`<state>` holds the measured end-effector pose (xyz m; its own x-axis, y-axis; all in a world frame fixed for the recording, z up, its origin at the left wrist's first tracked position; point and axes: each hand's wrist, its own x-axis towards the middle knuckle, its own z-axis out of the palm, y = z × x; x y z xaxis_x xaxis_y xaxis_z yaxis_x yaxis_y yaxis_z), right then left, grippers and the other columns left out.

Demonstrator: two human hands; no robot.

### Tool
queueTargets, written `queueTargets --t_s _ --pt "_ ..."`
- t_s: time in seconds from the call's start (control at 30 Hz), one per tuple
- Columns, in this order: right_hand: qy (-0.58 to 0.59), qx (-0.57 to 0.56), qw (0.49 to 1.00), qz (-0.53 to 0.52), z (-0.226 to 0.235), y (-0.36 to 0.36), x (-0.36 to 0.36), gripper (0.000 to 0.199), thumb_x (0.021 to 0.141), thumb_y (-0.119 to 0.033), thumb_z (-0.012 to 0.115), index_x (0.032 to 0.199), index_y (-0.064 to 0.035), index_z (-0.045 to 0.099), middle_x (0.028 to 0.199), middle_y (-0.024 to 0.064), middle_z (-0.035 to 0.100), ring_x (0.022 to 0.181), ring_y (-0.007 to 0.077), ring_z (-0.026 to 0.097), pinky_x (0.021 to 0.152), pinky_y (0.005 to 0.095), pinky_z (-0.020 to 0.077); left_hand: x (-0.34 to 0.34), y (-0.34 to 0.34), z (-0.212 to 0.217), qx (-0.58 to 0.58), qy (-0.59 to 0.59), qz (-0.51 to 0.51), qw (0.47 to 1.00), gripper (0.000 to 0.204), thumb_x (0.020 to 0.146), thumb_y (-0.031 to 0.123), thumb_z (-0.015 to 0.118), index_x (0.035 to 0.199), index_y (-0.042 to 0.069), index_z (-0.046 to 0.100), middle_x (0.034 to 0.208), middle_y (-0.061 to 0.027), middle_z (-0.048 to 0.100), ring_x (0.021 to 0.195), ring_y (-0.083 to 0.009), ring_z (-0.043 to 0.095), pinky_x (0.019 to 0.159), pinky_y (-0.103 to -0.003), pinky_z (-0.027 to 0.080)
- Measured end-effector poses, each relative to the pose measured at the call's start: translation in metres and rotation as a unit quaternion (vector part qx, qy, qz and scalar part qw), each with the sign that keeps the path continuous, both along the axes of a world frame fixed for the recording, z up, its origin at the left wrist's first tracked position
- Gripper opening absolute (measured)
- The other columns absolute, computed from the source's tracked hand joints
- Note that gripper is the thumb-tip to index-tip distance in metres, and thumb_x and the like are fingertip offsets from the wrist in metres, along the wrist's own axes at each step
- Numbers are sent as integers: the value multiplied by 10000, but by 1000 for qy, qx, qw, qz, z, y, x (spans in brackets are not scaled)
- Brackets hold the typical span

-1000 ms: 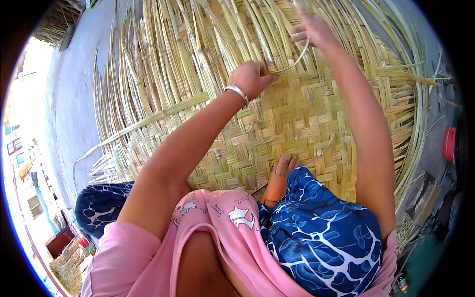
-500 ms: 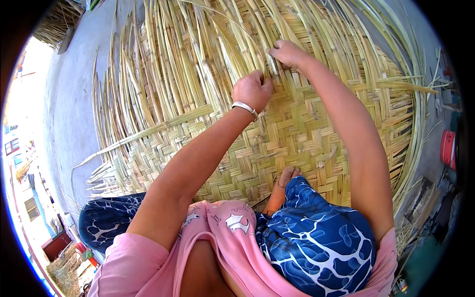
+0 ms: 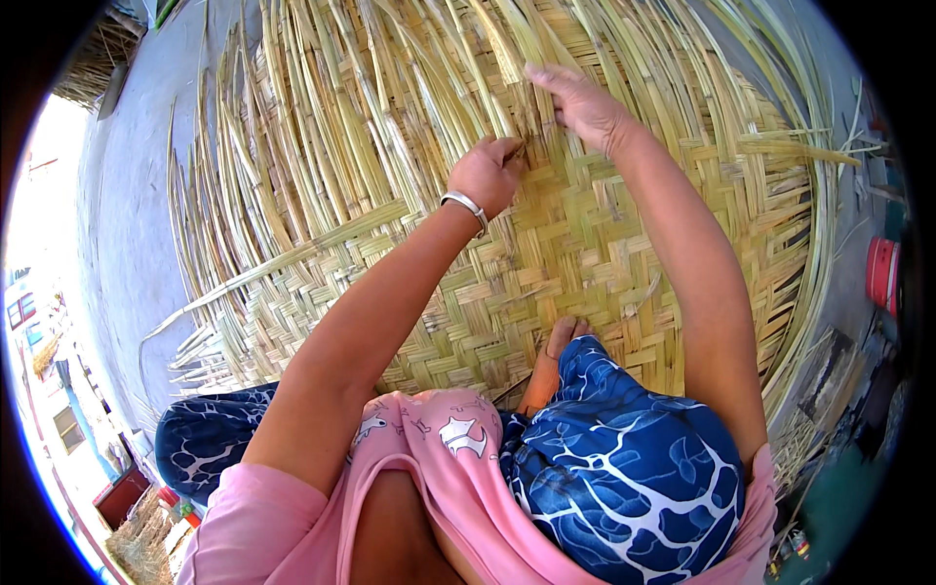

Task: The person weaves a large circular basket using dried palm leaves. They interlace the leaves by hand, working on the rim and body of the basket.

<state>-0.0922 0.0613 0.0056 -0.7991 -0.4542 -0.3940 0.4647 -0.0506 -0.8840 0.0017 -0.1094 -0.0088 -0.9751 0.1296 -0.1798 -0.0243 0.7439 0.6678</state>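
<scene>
1. Yellow-green split-cane mat (image 3: pixel 575 258) lay flat on the grey floor (image 3: pixel 127 205), woven close to the person, with loose strips (image 3: pixel 366 127) fanning out beyond.
2. Left hand (image 3: pixel 485 175), a metal bracelet (image 3: pixel 466 207) at its wrist, was curled narrow at the edge of the weave; whether it pinched a strip, could not tell.
3. Right hand (image 3: pixel 583 105) was loosely spread, fingers pointing left, just above the strips; no firm grip seen.
4. Bare foot (image 3: pixel 561 338) rested at the mat's near part.
5. Handling, by judgement: each strip looked light, springy, fairly smooth, apt to split if creased sharply; edges perhaps sharp. Best hold seemed a thumb-and-finger pinch near the weave, not at the whippy tips.
</scene>
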Motion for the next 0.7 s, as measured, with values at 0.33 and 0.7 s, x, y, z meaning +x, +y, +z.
queueTargets --t_s 0.33,0.7 --pt "-57 -266 868 -416 29 67 -11 526 845 -509 554 1029 -16 522 952 121 572 818 222 552 677 353 466 -13 -10 -8 72 -112 0 991 283 850 203 590 1086 53 630 1072 -167 622 964 -311 604 855 -362 471" --pt "36 -287 851 -438 9 177 9 250 910 -288 525 904 -40 558 834 70 594 773 212 566 680 354 480 -2 -8 -14 351 -159 191 903 287 878 46 551 1154 -24 512 1026 -110 623 816 -159 658 639 -239 503"
